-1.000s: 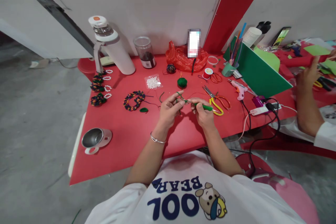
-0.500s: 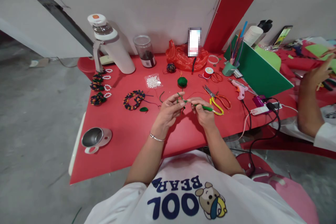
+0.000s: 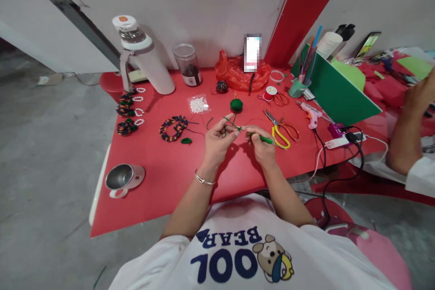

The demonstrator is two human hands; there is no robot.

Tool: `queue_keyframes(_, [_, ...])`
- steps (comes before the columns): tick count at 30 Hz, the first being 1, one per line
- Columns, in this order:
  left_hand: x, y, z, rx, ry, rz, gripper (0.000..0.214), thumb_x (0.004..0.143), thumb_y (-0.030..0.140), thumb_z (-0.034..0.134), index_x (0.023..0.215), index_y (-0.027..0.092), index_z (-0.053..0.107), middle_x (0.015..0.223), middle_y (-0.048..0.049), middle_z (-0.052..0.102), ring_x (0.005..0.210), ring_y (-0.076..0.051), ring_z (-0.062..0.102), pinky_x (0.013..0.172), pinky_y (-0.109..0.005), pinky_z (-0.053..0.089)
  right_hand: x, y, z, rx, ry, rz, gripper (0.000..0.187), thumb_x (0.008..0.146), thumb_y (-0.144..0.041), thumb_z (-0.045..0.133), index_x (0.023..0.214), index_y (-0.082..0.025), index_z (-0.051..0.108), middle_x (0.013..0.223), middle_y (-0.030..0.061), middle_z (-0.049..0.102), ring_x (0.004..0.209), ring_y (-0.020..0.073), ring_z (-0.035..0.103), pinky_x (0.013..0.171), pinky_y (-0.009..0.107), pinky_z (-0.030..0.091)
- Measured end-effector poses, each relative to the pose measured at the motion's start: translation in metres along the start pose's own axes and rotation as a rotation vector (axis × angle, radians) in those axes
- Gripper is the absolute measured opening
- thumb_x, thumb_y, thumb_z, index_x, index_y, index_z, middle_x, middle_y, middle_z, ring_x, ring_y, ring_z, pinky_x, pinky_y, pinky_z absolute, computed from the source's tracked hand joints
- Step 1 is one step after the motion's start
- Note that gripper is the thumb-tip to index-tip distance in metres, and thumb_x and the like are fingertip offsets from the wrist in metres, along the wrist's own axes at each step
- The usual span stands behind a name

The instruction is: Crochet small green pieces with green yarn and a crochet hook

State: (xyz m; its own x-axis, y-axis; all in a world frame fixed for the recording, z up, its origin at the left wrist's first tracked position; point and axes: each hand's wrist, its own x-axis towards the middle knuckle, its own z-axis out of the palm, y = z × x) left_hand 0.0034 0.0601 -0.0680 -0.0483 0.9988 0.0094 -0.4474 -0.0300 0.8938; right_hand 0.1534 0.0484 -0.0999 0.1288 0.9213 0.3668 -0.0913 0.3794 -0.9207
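Note:
My left hand (image 3: 219,141) pinches green yarn (image 3: 230,122), with a strand running over its raised fingers. Closed around the green handle of a crochet hook (image 3: 266,139) is my right hand (image 3: 261,147); the hook's metal tip meets the yarn by my left fingertips. Just beyond my hands lies a ball of green yarn (image 3: 236,105). To the left are a small green crocheted leaf-like piece (image 3: 186,141) and a multicoloured crocheted strip (image 3: 170,136) curled into a loop. The small stitches between my fingers are too fine to make out.
Yellow-and-red-handled pliers or scissors (image 3: 280,136), a pink glue gun (image 3: 311,114) and a power strip (image 3: 343,141) lie right. A steel mug (image 3: 125,179), thermos (image 3: 149,63), jar (image 3: 188,65) and bead packet (image 3: 198,104) stand or lie left. A co-worker's arm (image 3: 404,131) is far right.
My left index finger has lifted and the yarn strand over it has shifted left. The hook's metal tip shows more now. The co-worker's hand has moved toward the right edge.

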Motion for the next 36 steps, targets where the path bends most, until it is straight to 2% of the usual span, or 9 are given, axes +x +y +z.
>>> queue_keyframes(8, [-0.004,0.001,0.003,0.145,0.059,0.070,0.059,0.065,0.016,0.087,0.122,0.019,0.077,0.074,0.0014,0.069,0.060,-0.007,0.053,0.056,-0.020,0.040,-0.001,-0.009,0.001,-0.124,-0.002,-0.027,0.015,0.090,-0.042,0.076,0.100,-0.032,0.082,0.105,0.0027,0.082,0.096,0.0212,0.075,0.088,0.038,0.061])
queue_keyframes(11, [-0.004,0.001,0.004,0.163,0.069,0.074,0.059,0.065,0.016,0.087,0.124,0.018,0.076,0.074,0.0012,0.070,0.058,-0.006,0.051,0.055,-0.019,0.039,-0.003,-0.008,0.005,-0.114,0.035,-0.024,0.017,0.091,-0.045,0.073,0.098,-0.031,0.080,0.108,0.0040,0.080,0.094,0.0211,0.074,0.080,0.036,0.061])
queue_keyframes(13, [-0.004,0.001,0.005,0.162,0.070,0.065,0.060,0.065,0.017,0.087,0.125,0.018,0.076,0.075,0.0006,0.071,0.059,-0.006,0.052,0.056,-0.020,0.040,-0.004,-0.004,0.010,-0.066,0.076,0.015,0.021,0.091,-0.049,0.072,0.097,-0.029,0.079,0.107,0.0041,0.080,0.081,0.0173,0.070,0.069,0.032,0.058])
queue_keyframes(16, [-0.003,0.002,0.004,0.128,0.037,0.023,0.062,0.065,0.020,0.087,0.126,0.017,0.075,0.074,0.0001,0.072,0.060,-0.007,0.055,0.058,-0.020,0.043,-0.003,0.006,0.015,0.144,0.127,0.093,0.028,0.089,-0.055,0.073,0.094,-0.028,0.075,0.101,0.0024,0.080,0.059,0.0102,0.057,0.050,0.024,0.045])
queue_keyframes(19, [-0.003,0.002,0.003,0.102,-0.006,-0.022,0.061,0.065,0.022,0.087,0.125,0.016,0.075,0.072,0.0002,0.071,0.061,-0.008,0.057,0.059,-0.021,0.044,0.001,0.011,0.013,0.315,0.076,0.116,0.030,0.085,-0.057,0.077,0.090,-0.028,0.074,0.095,0.0009,0.080,0.055,0.0087,0.053,0.044,0.021,0.038])
queue_keyframes(22, [-0.003,0.001,0.003,0.162,0.032,0.005,0.060,0.065,0.019,0.086,0.124,0.016,0.076,0.070,0.0016,0.069,0.053,-0.005,0.047,0.052,-0.020,0.036,0.008,0.006,0.003,0.209,-0.034,0.078,0.024,0.087,-0.053,0.076,0.089,-0.029,0.077,0.096,0.0014,0.080,0.067,0.0125,0.065,0.056,0.026,0.051])
queue_keyframes(24, [-0.004,-0.001,0.005,0.224,0.084,0.059,0.057,0.065,0.015,0.084,0.122,0.017,0.077,0.070,0.0026,0.068,0.049,-0.003,0.036,0.047,-0.020,0.027,0.012,-0.001,-0.003,0.028,-0.122,0.011,0.019,0.090,-0.049,0.075,0.091,-0.031,0.080,0.102,0.0029,0.080,0.089,0.0187,0.072,0.078,0.035,0.059])
queue_keyframes(27, [-0.006,-0.003,0.006,0.278,0.132,0.131,0.053,0.067,0.012,0.080,0.120,0.019,0.078,0.074,0.0024,0.069,0.047,-0.003,0.030,0.045,-0.022,0.023,0.016,-0.010,-0.006,-0.161,-0.196,-0.094,0.015,0.093,-0.043,0.072,0.098,-0.034,0.082,0.109,0.0034,0.080,0.105,0.0228,0.072,0.098,0.044,0.057])
queue_keyframes(36, [-0.006,-0.002,0.007,0.265,0.128,0.140,0.049,0.069,0.019,0.083,0.118,0.019,0.079,0.075,0.0006,0.071,0.051,-0.005,0.036,0.049,-0.022,0.030,-0.002,-0.006,0.016,-0.333,0.012,-0.279,0.014,0.095,-0.041,0.070,0.102,-0.036,0.081,0.118,0.0034,0.077,0.107,0.0231,0.071,0.099,0.045,0.056])
